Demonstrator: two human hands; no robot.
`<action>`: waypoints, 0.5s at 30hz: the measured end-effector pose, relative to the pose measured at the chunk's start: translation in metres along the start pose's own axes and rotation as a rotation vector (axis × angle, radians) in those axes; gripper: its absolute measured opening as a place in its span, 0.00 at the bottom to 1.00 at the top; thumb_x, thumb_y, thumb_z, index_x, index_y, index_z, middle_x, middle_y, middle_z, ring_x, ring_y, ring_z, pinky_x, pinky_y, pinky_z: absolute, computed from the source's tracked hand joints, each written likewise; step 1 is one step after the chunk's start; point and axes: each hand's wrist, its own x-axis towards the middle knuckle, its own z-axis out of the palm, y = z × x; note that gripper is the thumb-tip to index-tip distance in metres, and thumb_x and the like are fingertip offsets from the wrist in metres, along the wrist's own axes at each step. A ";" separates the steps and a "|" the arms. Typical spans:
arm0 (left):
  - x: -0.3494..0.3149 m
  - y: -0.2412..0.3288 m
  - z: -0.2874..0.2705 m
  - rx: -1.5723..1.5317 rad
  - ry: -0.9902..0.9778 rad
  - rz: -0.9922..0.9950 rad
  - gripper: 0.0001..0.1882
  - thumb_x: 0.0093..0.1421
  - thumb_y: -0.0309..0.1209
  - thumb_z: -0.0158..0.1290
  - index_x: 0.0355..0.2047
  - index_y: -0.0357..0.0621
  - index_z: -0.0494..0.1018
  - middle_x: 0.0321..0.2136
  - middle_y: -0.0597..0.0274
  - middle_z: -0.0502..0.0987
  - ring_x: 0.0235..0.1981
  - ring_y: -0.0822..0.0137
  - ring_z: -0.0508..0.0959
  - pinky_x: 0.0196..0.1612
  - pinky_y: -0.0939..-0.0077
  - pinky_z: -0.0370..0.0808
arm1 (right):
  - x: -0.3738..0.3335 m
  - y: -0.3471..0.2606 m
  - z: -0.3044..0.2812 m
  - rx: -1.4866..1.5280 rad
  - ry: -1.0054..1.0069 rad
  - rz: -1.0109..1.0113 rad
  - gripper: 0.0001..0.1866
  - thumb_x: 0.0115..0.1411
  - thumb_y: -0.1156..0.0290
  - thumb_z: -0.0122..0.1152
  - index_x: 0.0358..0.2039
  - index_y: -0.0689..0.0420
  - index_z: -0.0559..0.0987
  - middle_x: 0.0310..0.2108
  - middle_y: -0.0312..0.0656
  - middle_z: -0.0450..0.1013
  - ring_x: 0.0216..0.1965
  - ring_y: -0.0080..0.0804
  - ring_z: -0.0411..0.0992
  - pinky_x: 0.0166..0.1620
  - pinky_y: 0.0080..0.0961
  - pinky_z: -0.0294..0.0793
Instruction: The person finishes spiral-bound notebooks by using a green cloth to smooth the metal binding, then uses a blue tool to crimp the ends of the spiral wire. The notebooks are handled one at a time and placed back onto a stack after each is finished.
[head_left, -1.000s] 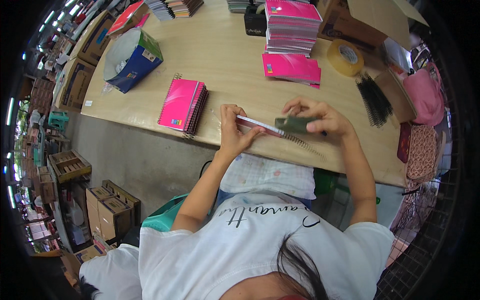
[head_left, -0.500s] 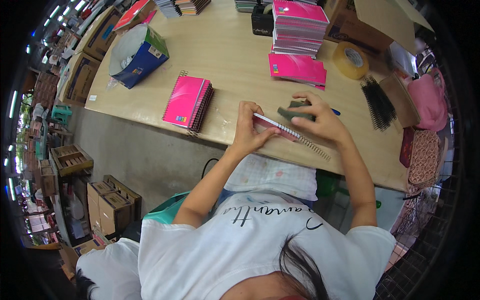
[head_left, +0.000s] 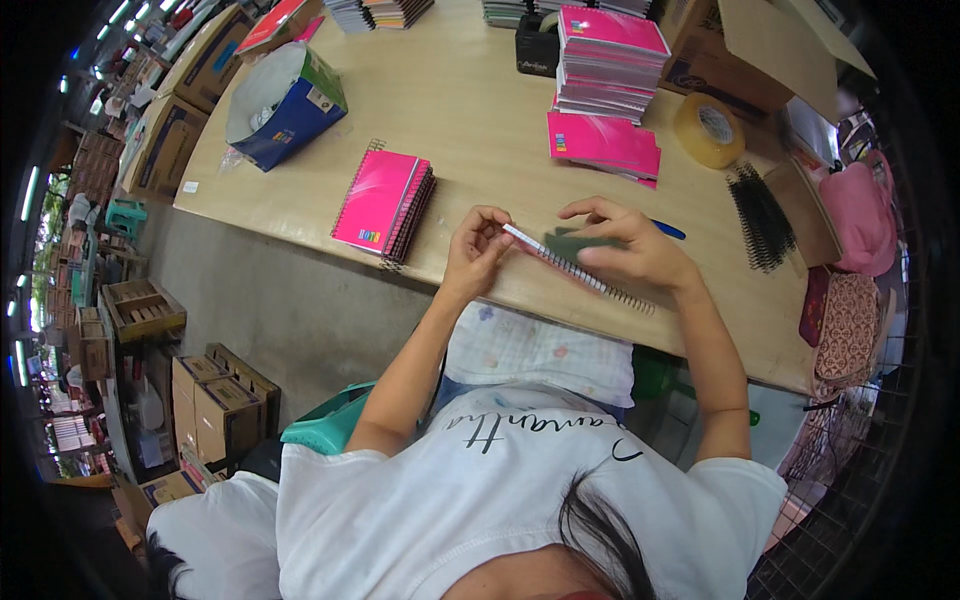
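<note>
At the table's front edge, my left hand (head_left: pixel 478 250) pinches one end of a small notebook (head_left: pixel 530 242), held on edge with its spine up. A wire spiral coil (head_left: pixel 632 299) runs along that spine, and its loose end sticks out to the right. My right hand (head_left: pixel 635 245) curls round a dark green pad (head_left: pixel 578 243) beside the coil; the fingers partly cover it. To the left lies a pile of pink spiral-bound notebooks (head_left: pixel 382 202). Beyond my right hand are pink notebooks without coils (head_left: pixel 605 145) and a taller stack (head_left: pixel 612 65).
A blue pen (head_left: pixel 668 229) lies right of my right hand. Farther right are a tape roll (head_left: pixel 709 130), a bunch of dark coils (head_left: pixel 760 217) and a pink cloth bag (head_left: pixel 857 213). A blue bag-like container (head_left: pixel 300 125) stands far left; an open carton (head_left: pixel 735 60) is at the back right.
Less of the coil sticks out past the notebook's right end. My left thumb has drawn back toward the notebook's left end. The view has shifted slightly.
</note>
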 end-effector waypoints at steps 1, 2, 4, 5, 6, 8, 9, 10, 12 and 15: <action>0.001 0.001 -0.004 -0.048 -0.023 -0.060 0.16 0.57 0.18 0.57 0.44 0.39 0.66 0.39 0.63 0.70 0.42 0.72 0.72 0.47 0.78 0.72 | -0.001 0.000 0.004 -0.049 -0.042 -0.038 0.18 0.56 0.61 0.61 0.43 0.60 0.82 0.54 0.48 0.68 0.49 0.38 0.68 0.54 0.34 0.66; 0.003 -0.002 -0.006 -0.015 -0.039 -0.045 0.15 0.57 0.15 0.54 0.43 0.38 0.66 0.37 0.63 0.71 0.40 0.73 0.74 0.47 0.79 0.73 | -0.002 0.002 0.010 -0.119 0.077 0.018 0.18 0.56 0.61 0.61 0.43 0.60 0.82 0.54 0.48 0.68 0.51 0.38 0.68 0.55 0.32 0.66; 0.004 -0.005 -0.009 -0.016 -0.029 -0.025 0.16 0.56 0.15 0.55 0.43 0.38 0.66 0.38 0.63 0.71 0.40 0.73 0.74 0.46 0.78 0.74 | 0.001 0.003 0.000 0.427 -0.018 0.010 0.17 0.57 0.60 0.62 0.42 0.58 0.83 0.54 0.48 0.67 0.53 0.40 0.68 0.55 0.32 0.67; 0.004 -0.006 -0.010 -0.016 -0.024 -0.015 0.16 0.56 0.15 0.55 0.43 0.39 0.66 0.38 0.62 0.71 0.40 0.73 0.74 0.46 0.78 0.74 | 0.003 0.003 -0.004 0.700 -0.069 0.008 0.17 0.57 0.60 0.62 0.42 0.58 0.83 0.55 0.48 0.67 0.54 0.40 0.68 0.54 0.32 0.67; 0.005 -0.004 -0.008 -0.016 -0.032 -0.003 0.17 0.56 0.16 0.56 0.44 0.39 0.65 0.38 0.62 0.71 0.40 0.73 0.74 0.45 0.78 0.74 | 0.007 -0.001 -0.003 0.389 -0.112 -0.014 0.17 0.57 0.60 0.62 0.42 0.58 0.83 0.54 0.48 0.68 0.53 0.39 0.68 0.54 0.32 0.68; 0.009 -0.001 -0.003 -0.016 -0.048 0.021 0.19 0.55 0.16 0.56 0.45 0.40 0.64 0.38 0.62 0.72 0.40 0.72 0.74 0.43 0.78 0.75 | 0.006 0.001 0.005 0.209 0.008 0.029 0.17 0.57 0.60 0.62 0.42 0.58 0.83 0.53 0.48 0.68 0.53 0.39 0.68 0.54 0.31 0.68; 0.010 0.000 -0.003 -0.037 -0.046 0.010 0.20 0.55 0.16 0.56 0.45 0.40 0.64 0.37 0.62 0.72 0.39 0.72 0.74 0.43 0.78 0.76 | 0.008 0.002 0.005 0.114 0.068 0.044 0.18 0.57 0.60 0.62 0.42 0.59 0.83 0.53 0.48 0.68 0.53 0.38 0.68 0.53 0.31 0.68; 0.009 0.000 -0.003 -0.058 -0.043 -0.001 0.20 0.55 0.16 0.57 0.46 0.41 0.63 0.37 0.61 0.72 0.39 0.72 0.74 0.42 0.78 0.76 | 0.010 0.001 0.005 0.077 0.053 0.034 0.18 0.57 0.60 0.62 0.42 0.58 0.83 0.53 0.49 0.68 0.53 0.40 0.68 0.54 0.32 0.68; 0.009 0.002 -0.002 -0.082 -0.042 -0.020 0.21 0.55 0.16 0.57 0.46 0.42 0.63 0.37 0.61 0.72 0.39 0.72 0.75 0.41 0.78 0.77 | 0.011 -0.005 0.006 0.009 0.022 0.020 0.17 0.57 0.60 0.62 0.43 0.56 0.83 0.53 0.51 0.68 0.54 0.44 0.67 0.55 0.34 0.67; 0.009 0.004 0.001 -0.093 -0.039 -0.050 0.22 0.55 0.16 0.57 0.47 0.42 0.62 0.36 0.61 0.73 0.38 0.72 0.75 0.40 0.77 0.77 | 0.013 -0.008 0.007 0.227 0.029 0.061 0.18 0.57 0.58 0.62 0.43 0.55 0.83 0.53 0.50 0.68 0.55 0.47 0.66 0.57 0.36 0.64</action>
